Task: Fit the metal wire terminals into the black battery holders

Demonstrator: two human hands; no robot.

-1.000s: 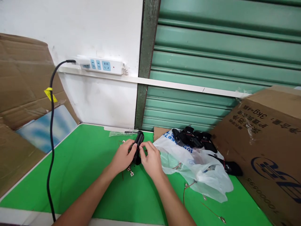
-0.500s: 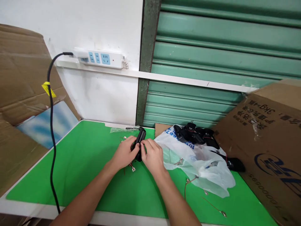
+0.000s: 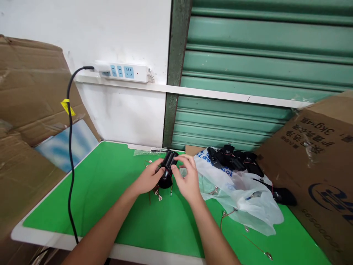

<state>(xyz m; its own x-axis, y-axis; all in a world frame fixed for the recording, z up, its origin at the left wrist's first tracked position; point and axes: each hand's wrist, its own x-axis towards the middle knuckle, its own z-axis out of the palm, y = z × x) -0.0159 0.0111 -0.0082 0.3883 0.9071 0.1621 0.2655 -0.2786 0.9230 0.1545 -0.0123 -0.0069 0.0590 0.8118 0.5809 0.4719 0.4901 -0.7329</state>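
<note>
Both of my hands hold a black plastic part [image 3: 167,167] just above the green table top [image 3: 110,198]. My left hand [image 3: 149,179] grips its lower end from the left. My right hand [image 3: 187,178] pinches its upper end with thumb and fingers. Thin wires with small metal tabs [image 3: 158,193] hang or lie under the part. To the right, a white plastic bag [image 3: 242,195] lies on the table with several similar black parts [image 3: 234,162] piled on it.
A large cardboard box [image 3: 320,162] stands at the right, more cardboard [image 3: 24,117] at the left. A black cable [image 3: 70,147] runs down from a white power strip [image 3: 124,71] on the wall. Loose wires with metal tabs [image 3: 257,248] lie near the bag.
The black part has tipped up a little in my hands, and my right hand has shifted to its upper end. The view has drifted slightly to the left.
</note>
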